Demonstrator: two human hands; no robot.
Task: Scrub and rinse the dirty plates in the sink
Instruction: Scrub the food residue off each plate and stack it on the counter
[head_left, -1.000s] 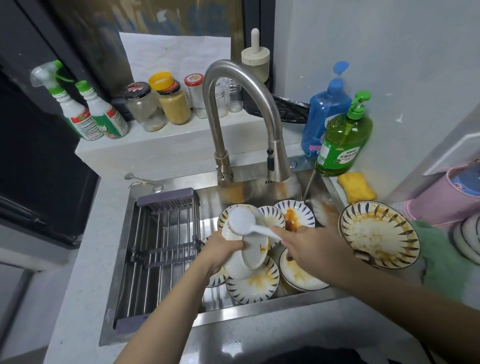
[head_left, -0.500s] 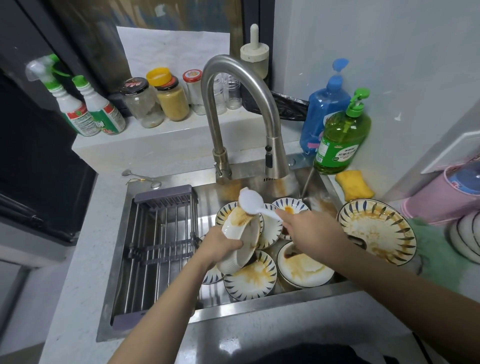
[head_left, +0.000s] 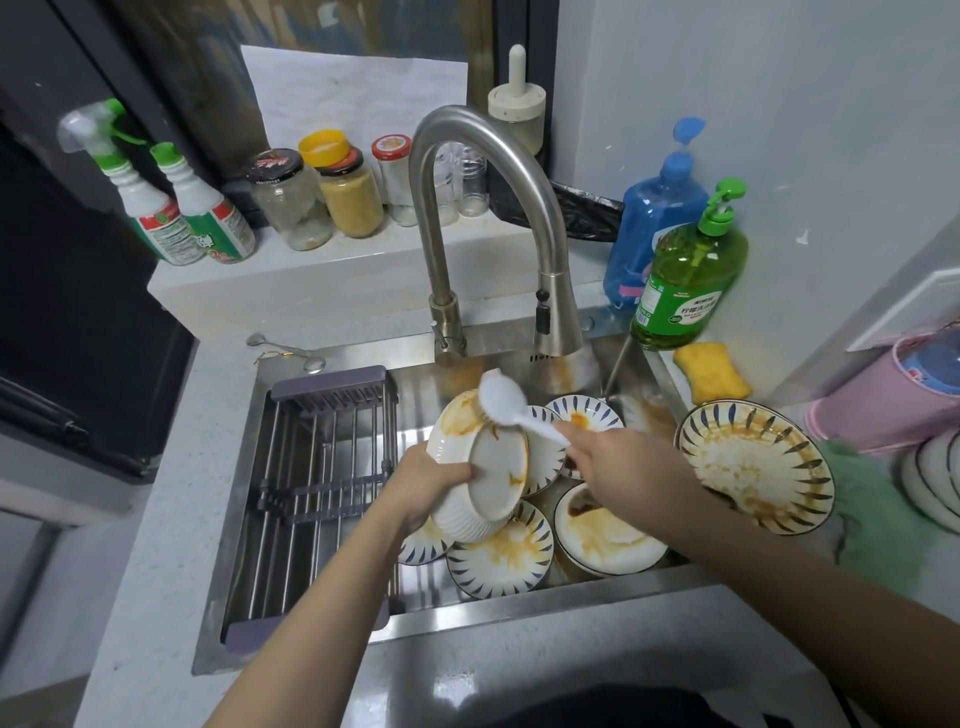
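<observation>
My left hand (head_left: 428, 480) grips the ribbed rim of a white bowl (head_left: 480, 470), tilted on edge over the sink (head_left: 519, 605); orange sauce smears its upper inside. My right hand (head_left: 621, 460) holds the handle of a white plastic scoop (head_left: 501, 400), whose head touches the bowl's top edge. Beneath lie several sauce-stained plates with blue rim marks, among them one at the front (head_left: 501, 564) and one with brown sauce (head_left: 605, 538). The faucet (head_left: 488, 218) arches above; no water runs.
A grey drying rack (head_left: 317, 488) fills the sink's left half. A large dirty patterned plate (head_left: 753, 465) sits on the right counter beside a yellow sponge (head_left: 712, 371), green (head_left: 688, 280) and blue (head_left: 652, 218) soap bottles. Jars and spray bottles line the back ledge.
My left hand tipped the bowl further on edge and raised it slightly. My right hand moved the scoop up and right to the bowl's top rim.
</observation>
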